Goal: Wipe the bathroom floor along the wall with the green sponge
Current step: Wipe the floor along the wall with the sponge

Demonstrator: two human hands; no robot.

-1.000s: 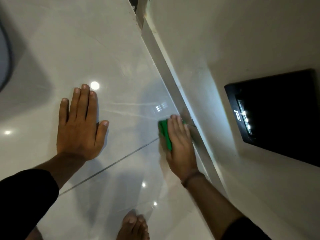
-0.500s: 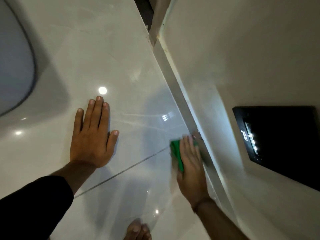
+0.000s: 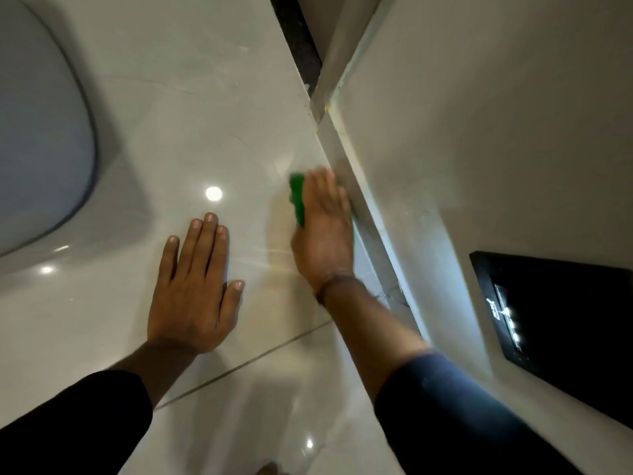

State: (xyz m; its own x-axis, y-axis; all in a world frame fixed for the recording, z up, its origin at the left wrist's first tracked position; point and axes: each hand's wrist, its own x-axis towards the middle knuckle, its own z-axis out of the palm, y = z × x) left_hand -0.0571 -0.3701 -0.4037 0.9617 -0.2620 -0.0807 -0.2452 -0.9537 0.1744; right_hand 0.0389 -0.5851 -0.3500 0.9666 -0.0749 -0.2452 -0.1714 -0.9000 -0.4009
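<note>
The green sponge [image 3: 297, 197] lies flat on the glossy pale floor tile [image 3: 191, 108], right beside the skirting at the foot of the wall [image 3: 373, 214]. My right hand [image 3: 323, 228] presses down on it, covering most of it; only its left edge shows, and the fingers are blurred. My left hand [image 3: 195, 286] rests flat on the tile with fingers spread, a little nearer to me and to the left of the sponge.
A white toilet bowl [image 3: 37, 132] curves in at the far left. A black panel with small lights [image 3: 561, 323] sits on the wall at the right. A dark doorway gap [image 3: 298, 39] opens at the top. A grout line [image 3: 260, 354] crosses the floor.
My right hand has pushed the sponge forward along the wall, away from me past the grout line. The left hand stays planted, and the view has shifted forward.
</note>
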